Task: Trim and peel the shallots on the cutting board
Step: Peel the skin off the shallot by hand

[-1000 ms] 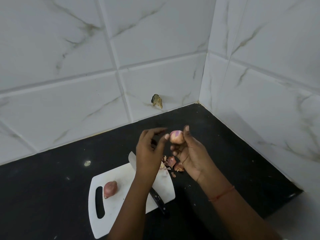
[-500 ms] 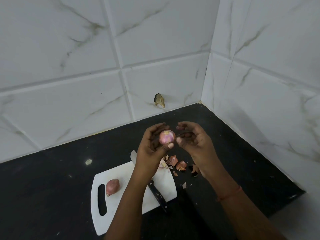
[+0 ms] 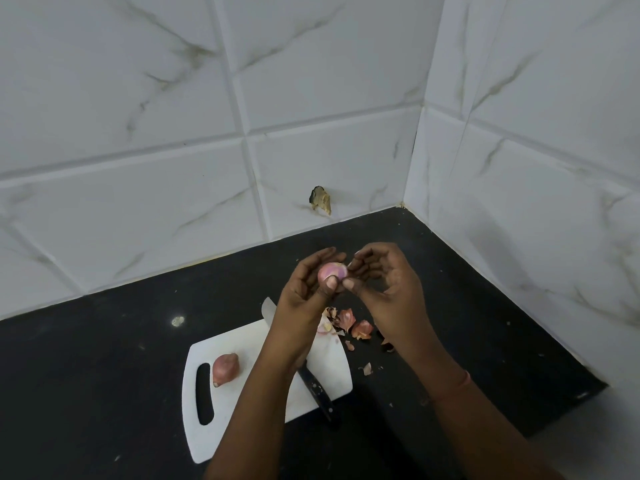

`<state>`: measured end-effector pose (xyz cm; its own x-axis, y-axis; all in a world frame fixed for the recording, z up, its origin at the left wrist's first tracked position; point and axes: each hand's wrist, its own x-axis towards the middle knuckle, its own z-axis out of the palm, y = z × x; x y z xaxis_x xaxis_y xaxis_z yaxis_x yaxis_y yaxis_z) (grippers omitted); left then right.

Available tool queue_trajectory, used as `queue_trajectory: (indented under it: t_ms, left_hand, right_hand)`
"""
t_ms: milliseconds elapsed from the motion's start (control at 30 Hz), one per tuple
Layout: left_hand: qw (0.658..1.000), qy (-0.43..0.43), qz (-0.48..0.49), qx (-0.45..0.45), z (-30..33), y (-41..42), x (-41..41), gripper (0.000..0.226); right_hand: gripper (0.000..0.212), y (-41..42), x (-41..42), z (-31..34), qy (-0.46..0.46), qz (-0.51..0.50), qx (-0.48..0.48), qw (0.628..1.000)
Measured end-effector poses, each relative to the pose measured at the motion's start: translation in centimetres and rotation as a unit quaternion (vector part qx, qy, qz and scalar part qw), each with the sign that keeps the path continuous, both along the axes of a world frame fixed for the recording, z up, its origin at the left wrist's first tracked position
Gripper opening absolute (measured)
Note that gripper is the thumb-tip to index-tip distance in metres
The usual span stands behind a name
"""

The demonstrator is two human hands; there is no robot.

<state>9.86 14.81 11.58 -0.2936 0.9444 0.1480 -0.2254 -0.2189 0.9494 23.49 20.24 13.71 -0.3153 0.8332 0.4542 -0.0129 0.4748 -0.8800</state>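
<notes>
A pale pink, partly peeled shallot [image 3: 333,270] is held up above the counter between the thumb and fingers of my left hand [image 3: 306,289]. My right hand [image 3: 388,289] is right beside it, thumb and fingertips pinching at the shallot's right side. On the white cutting board [image 3: 242,403] below lies an unpeeled reddish shallot [image 3: 225,368] near the handle slot. A black-handled knife [image 3: 317,391] lies across the board, its blade mostly hidden under my left forearm.
Loose shallot skins [image 3: 349,323] lie at the board's far right corner and on the black counter [image 3: 104,375]. White marble-look tiled walls close the back and right. A chipped hole [image 3: 320,200] marks the back wall.
The shallot passed from my right hand into my left. My right hand now pinches at its side, and more skin lies on the counter.
</notes>
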Motion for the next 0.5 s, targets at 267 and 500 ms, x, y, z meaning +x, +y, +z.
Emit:
queue_trajectory:
  t_ms: [267,500]
  left_hand:
    - [0.999,-0.006,0.016,-0.031,0.1,-0.4,0.9,0.04]
    - [0.997,-0.032,0.046,-0.054,0.4,-0.2,2.1,0.041]
  right_hand:
    - [0.038,-0.1,0.3,0.1,-0.001,0.012,-0.007,1.0]
    - [0.036,-0.1,0.5,0.3,-0.039,0.05,-0.011,0.998]
